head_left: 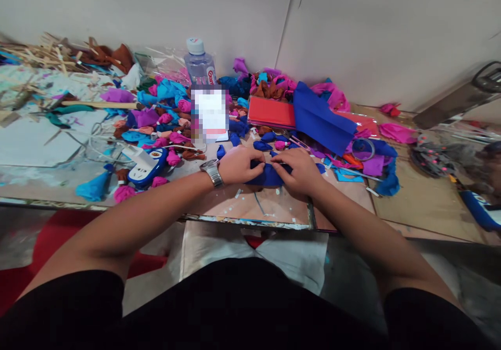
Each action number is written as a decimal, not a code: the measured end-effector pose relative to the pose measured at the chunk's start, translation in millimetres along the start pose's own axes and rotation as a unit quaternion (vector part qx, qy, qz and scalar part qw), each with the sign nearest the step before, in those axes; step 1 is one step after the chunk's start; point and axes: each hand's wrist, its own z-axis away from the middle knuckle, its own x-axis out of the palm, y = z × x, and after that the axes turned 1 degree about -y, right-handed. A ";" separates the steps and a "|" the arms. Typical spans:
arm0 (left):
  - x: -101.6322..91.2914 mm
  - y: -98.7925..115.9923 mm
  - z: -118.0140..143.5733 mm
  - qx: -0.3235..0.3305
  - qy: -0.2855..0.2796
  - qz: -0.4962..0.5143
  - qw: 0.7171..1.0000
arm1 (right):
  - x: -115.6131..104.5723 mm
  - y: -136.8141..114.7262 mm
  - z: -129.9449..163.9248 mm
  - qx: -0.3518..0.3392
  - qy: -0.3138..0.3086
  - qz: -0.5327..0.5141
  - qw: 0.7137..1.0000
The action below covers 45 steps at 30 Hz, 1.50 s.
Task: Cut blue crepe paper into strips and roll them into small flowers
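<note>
Blue crepe paper strip point(268, 175) at the counter point(410, 204) edge, in front of the clear plastic water bottle point(200, 65), left hand point(238, 165) and right hand point(299, 171) each with grip clenched on it

Dark blue cloth piece point(268, 175) — red sheet stack point(271, 112), royal blue folded cloth point(321, 120), silver wristwatch point(212, 172).

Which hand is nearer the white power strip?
Left. The left hand lies just right of the power strip; the right hand is farther right, beyond the blue paper.
</note>
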 end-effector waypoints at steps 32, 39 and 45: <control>3.0 1.2 1.7 0.047 -0.024 0.021 0.998 | 5.8 -3.4 2.2 0.005 0.003 -0.038 0.999; 0.0 -0.7 0.1 0.041 -0.047 0.018 0.998 | 6.7 -4.3 2.0 0.004 -0.009 -0.043 0.999; -4.1 -2.0 -1.3 0.044 -0.050 0.048 0.997 | 4.9 -3.8 1.7 0.008 0.009 -0.038 0.999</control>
